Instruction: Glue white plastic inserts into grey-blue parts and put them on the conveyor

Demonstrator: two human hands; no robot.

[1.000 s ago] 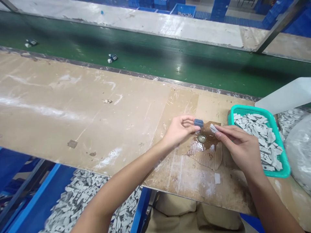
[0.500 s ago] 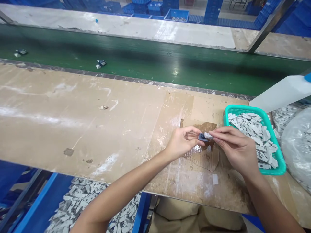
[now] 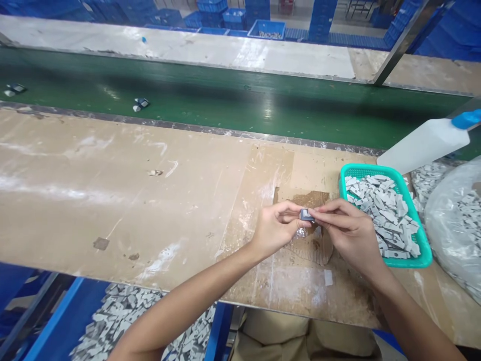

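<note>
Pinched at its left side by the thumb and fingers of my left hand is a small dark blue-grey plastic part. My right hand has its thumb and fingertips closed on a light grey plastic piece, which sits in or against the recess of the dark part. The fingertips partly hide how the two fit together. Both hands meet above a wet-looking brown cardboard patch on the table. To the right stands a turquoise basket of loose light grey pieces.
Behind the table runs a green conveyor belt with small assembled parts on it. A white bottle with a blue cap and a clear plastic bag of pieces are at right. A blue bin of pieces sits below left.
The light grey piece, held at the dark part's right side before, now lies within its outline, and my right fingertips have closed in. The parts on the belt have shifted left.
</note>
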